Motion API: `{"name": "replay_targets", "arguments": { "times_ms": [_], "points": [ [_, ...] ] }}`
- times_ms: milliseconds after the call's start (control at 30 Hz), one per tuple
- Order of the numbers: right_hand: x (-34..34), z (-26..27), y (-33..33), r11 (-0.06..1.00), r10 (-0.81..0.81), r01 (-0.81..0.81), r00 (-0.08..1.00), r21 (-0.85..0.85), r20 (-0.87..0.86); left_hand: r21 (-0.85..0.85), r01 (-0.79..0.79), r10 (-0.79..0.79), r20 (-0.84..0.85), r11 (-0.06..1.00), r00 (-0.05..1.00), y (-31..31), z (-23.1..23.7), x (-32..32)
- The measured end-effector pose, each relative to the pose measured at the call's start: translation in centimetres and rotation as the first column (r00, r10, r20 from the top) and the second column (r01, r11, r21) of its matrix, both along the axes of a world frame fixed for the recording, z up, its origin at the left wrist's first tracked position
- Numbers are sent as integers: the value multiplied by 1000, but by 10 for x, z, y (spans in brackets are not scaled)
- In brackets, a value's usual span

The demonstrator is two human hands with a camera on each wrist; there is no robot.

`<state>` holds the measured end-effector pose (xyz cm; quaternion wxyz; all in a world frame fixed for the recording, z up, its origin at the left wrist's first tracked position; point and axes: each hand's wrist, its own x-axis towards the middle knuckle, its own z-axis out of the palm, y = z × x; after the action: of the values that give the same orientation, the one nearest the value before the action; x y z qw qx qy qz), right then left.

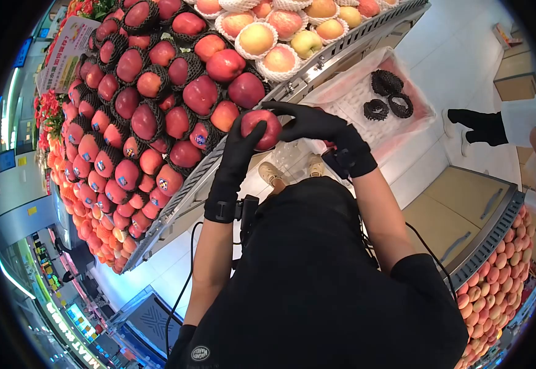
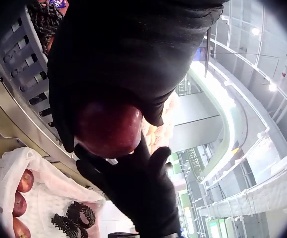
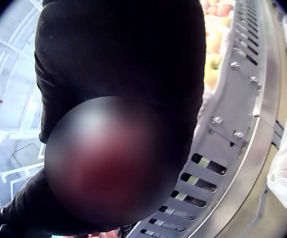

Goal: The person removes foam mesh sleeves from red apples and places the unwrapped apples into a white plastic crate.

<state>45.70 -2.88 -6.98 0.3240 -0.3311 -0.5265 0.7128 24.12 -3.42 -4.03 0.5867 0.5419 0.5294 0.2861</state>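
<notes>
Sloping at left, red apples [image 1: 144, 121], many in black foam nets, are being bordered by a slotted rail [image 1: 181, 195]. Beside it, a single red apple [image 1: 270, 130] is being gripped by the left hand [image 1: 236, 158], half closed, thumb across the fruit. Its right side is being clasped by the right hand [image 1: 318, 125], fingers loosely curved. Further right, loose black nets [image 1: 399, 106] are being held in a lined crate [image 1: 346, 100].

Left of the left hand [image 1: 237, 157], a slatted rail [image 1: 185, 186] and heaped red apples [image 1: 144, 121] bar a low sideways pass; over them is open air. Ahead-right of the right hand [image 1: 320, 126], a lined crate [image 1: 355, 92] opens upward, black foam nets [image 1: 400, 105] obstructing its floor.
</notes>
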Motion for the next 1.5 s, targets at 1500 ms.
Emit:
{"name": "replay_targets", "arguments": {
  "times_ms": [1500],
  "points": [
    [150,-286,-93,677,-486,726,319,121,814,-276,-263,322,194,924,927,-20,1,-48]
  ]
}}
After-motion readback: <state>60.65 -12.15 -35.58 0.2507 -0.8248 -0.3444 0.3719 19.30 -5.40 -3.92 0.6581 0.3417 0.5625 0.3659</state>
